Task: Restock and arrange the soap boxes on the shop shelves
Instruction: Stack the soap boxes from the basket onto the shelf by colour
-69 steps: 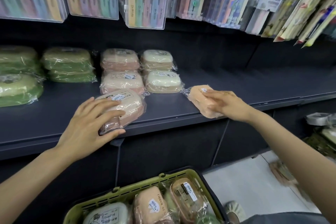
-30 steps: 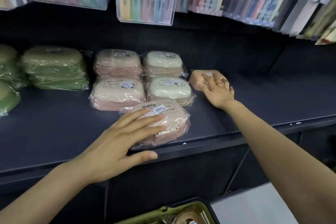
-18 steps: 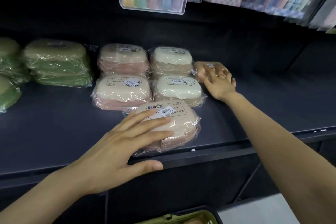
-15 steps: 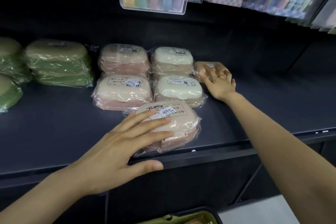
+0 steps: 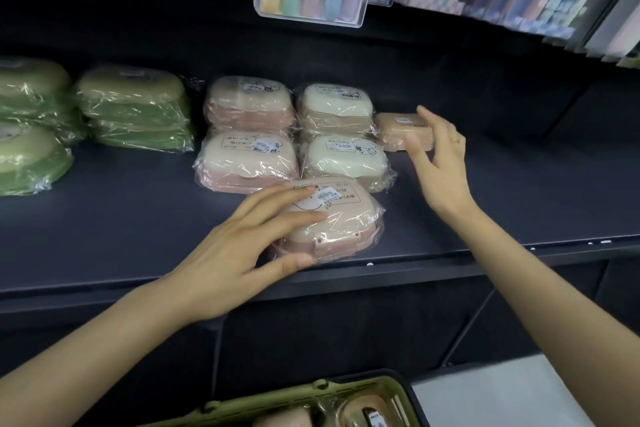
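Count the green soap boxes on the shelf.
3 stacks show: one at far left rear, one at far left front, one beside the pink boxes. Each stack holds layered boxes; more may lie beyond the frame edge.

Dim, even light from above; my shelf (image 5: 519, 191) recess lies in shadow. Glare on the plastic wrap (image 5: 104, 104). My right hand (image 5: 440, 163) motion-blurred. Edges bow outward.

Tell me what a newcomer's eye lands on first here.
First, the left hand pressing on a wrapped pink soap box at the front edge of the dark shelf. Behind it stand stacked pink and cream boxes, with green ones to the left. The right hand hangs open beside an orange box at the back.
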